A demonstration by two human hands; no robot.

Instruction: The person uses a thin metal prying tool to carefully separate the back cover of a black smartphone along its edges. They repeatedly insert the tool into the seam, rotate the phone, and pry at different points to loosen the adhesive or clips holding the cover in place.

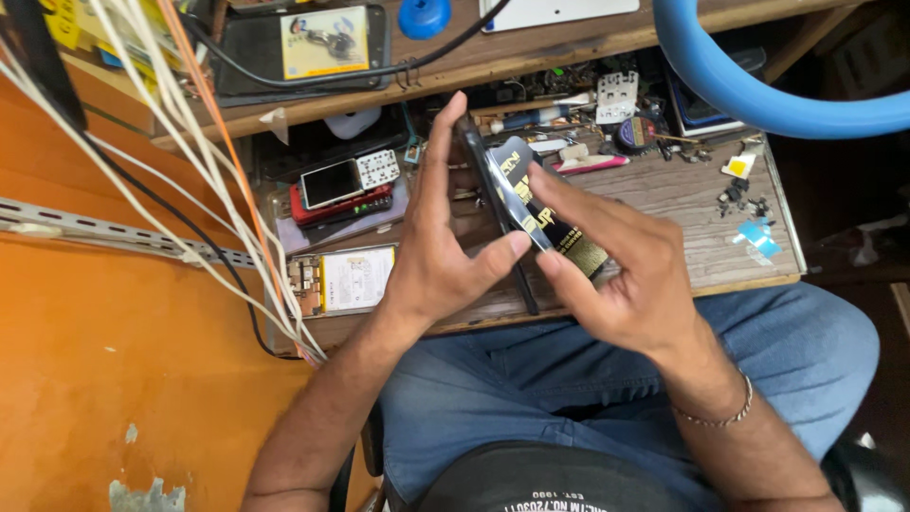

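A worn wooden counter (682,204) stands against an orange wall (104,360), crowded with small repair parts. Above its front edge, a dark phone (488,204) is held on its edge, almost upright. The left hand (441,251) is closed around it, fingers behind and thumb pressing near the lower part. The right hand (621,275) pinches a thin clear film (517,204) between thumb and forefinger, just at the phone's face; behind it sits a black and gold packet (559,232). It seems the film is being laid on or lifted from the screen; I cannot tell which. This step asks for a steady phone and careful alignment. Farther left lie an opened phone (346,280), a small keypad phone (351,178) and hanging white cables (180,142).
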